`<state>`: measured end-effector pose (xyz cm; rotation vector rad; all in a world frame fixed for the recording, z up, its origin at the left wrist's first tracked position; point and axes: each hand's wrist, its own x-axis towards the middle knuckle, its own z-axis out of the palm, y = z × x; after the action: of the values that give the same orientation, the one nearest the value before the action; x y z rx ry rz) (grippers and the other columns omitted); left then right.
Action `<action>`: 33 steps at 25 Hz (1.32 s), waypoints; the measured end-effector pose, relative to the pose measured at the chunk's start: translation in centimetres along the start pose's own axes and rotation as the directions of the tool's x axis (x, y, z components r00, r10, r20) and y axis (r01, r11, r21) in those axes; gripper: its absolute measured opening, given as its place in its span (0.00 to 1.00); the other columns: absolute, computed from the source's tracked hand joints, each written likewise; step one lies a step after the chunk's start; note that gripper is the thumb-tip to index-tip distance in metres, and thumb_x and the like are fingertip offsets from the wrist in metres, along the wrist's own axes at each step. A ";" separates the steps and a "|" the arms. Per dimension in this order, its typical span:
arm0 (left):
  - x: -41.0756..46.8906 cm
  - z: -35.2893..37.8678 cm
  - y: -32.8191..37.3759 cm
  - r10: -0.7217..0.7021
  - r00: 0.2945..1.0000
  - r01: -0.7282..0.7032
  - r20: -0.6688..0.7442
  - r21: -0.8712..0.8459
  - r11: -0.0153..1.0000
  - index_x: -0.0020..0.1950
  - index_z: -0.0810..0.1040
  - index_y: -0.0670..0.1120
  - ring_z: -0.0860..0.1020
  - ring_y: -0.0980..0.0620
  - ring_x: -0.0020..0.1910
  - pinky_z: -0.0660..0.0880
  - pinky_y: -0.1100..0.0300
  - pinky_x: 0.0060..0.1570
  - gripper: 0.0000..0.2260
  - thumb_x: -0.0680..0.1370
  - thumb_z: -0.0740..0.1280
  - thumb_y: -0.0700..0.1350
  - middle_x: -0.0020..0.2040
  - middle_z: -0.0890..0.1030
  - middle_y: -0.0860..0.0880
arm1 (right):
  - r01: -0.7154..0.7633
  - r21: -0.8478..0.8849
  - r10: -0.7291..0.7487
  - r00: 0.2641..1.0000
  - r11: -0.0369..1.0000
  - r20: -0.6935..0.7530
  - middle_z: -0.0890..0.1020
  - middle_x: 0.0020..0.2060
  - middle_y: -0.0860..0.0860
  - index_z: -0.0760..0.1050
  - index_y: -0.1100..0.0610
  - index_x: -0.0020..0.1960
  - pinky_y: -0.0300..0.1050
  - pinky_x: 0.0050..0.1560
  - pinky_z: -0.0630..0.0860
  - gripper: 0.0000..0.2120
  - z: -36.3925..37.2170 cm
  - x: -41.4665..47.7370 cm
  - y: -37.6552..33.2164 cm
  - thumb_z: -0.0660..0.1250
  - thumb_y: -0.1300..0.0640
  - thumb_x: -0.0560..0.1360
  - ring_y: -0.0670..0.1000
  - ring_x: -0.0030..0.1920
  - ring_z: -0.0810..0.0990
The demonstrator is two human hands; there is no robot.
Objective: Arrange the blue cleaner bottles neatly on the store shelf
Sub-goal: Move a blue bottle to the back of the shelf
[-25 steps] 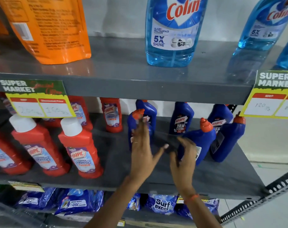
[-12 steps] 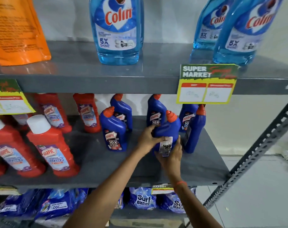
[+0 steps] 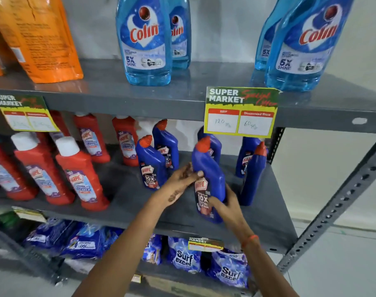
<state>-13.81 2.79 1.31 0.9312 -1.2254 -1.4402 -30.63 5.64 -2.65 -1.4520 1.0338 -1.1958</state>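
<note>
Head cam: both hands on one blue Harpic bottle [image 3: 207, 168], mid shelf, center-right of frame.

Both forearms come up from the bottom edge. Left hand [image 3: 178, 185] reaches in w/ wrist bent, fingers loosely curled, thumb tip pressed on the bottle's left side just above the label. Right hand [image 3: 227, 204] w/ an orange wrist band [image 3: 250, 240] wraps the lower right side, fingers closed around the body & over the label. Bottle looks tilted a bit; can't tell if its base sits on the grey metal shelf [image 3: 258, 215]. Other blue bottles [image 3: 150, 166] stand left, behind & right of it, red Harpic bottles [image 3: 82, 174] further left. Colin bottles [image 3: 144, 39] & a price tag [image 3: 240, 112] up top, Surf Excel packs [image 3: 184, 256] bottom shelf, pale wall behind.
</note>
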 end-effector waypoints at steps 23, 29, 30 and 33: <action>2.2 -0.7 -0.5 0.073 0.996 -0.052 -0.044 0.360 0.931 0.63 0.70 0.57 0.75 0.55 0.63 0.76 0.63 0.59 0.28 0.67 0.77 0.44 0.59 0.80 0.58 | -0.080 -0.144 0.067 0.994 0.986 -0.091 0.77 0.59 0.60 0.63 0.58 0.67 0.48 0.55 0.78 0.26 1.1 4.2 1.5 0.63 0.72 0.72 0.57 0.58 0.78; 0.2 5.7 0.9 0.600 0.795 -0.419 0.088 0.794 0.440 0.75 0.40 0.56 0.45 0.58 0.76 0.45 0.64 0.74 0.48 0.66 0.67 0.66 0.76 0.46 0.54 | 0.151 -0.453 -0.432 0.655 0.879 -0.620 0.69 0.63 0.51 0.65 0.55 0.66 0.37 0.66 0.64 0.25 -1.3 0.0 0.2 0.64 0.64 0.70 0.50 0.67 0.66; 0.7 7.0 0.8 0.604 0.784 -0.474 0.142 0.764 0.436 0.76 0.42 0.53 0.46 0.59 0.76 0.46 0.67 0.74 0.46 0.69 0.67 0.63 0.76 0.47 0.55 | 0.080 -0.428 -0.377 0.632 0.900 -0.677 0.68 0.65 0.54 0.63 0.55 0.67 0.38 0.67 0.62 0.28 -2.2 -0.1 0.5 0.67 0.64 0.70 0.51 0.68 0.64; 3.5 10.2 0.5 0.359 0.902 -0.426 0.241 0.643 0.637 0.76 0.47 0.49 0.51 0.63 0.71 0.49 0.81 0.64 0.39 0.74 0.69 0.50 0.74 0.51 0.57 | -0.209 -0.273 -0.055 0.692 0.939 -0.720 0.64 0.70 0.59 0.57 0.58 0.72 0.51 0.71 0.62 0.38 -4.0 0.8 1.6 0.73 0.61 0.68 0.57 0.72 0.61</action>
<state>-24.19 1.64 3.97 0.9848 -1.9633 -0.6580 -34.54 3.90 -3.85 -1.1524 1.9059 -1.6404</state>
